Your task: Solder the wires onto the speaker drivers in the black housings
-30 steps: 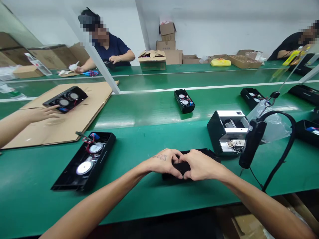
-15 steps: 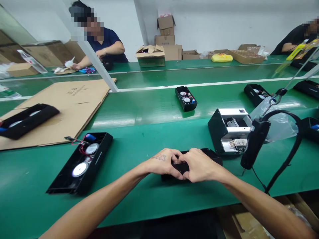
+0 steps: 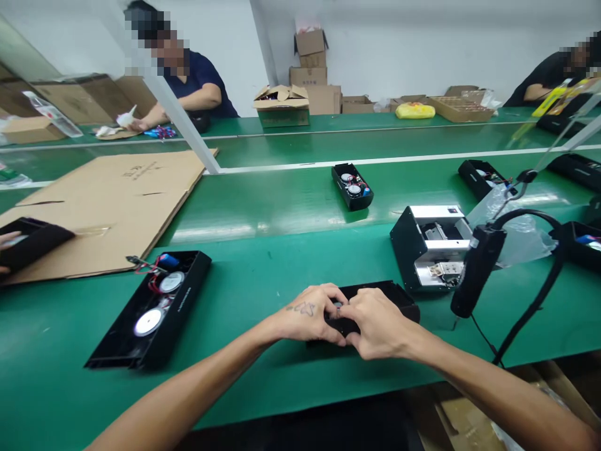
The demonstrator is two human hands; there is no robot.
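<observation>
A black speaker housing (image 3: 393, 295) lies lengthwise on the green bench in front of me. My left hand (image 3: 312, 314) is closed over its left part, thumb along the near wall and fingers curled inside. My right hand (image 3: 379, 322) is bent over the middle, its fingertips pinched together inside beside the left fingers. What the right fingertips hold is hidden. To the left rests another open speaker housing (image 3: 185, 300) with two round silver speakers, red wires and a blue part. A black electric screwdriver (image 3: 479, 269) hangs right of my right hand.
Behind the screwdriver stands a black and silver device (image 3: 429, 244) beside a clear plastic bag (image 3: 526, 241). A cardboard sheet (image 3: 136, 207) covers the left side. Further back, more housings (image 3: 352, 186) lie on the green surface. Two people sit across; another person's hand (image 3: 7, 241) shows at the left edge.
My right hand has shifted slightly down and its fingertips have drawn together inside the housing. At the far left, another person's hand has moved a housing left across the cardboard.
</observation>
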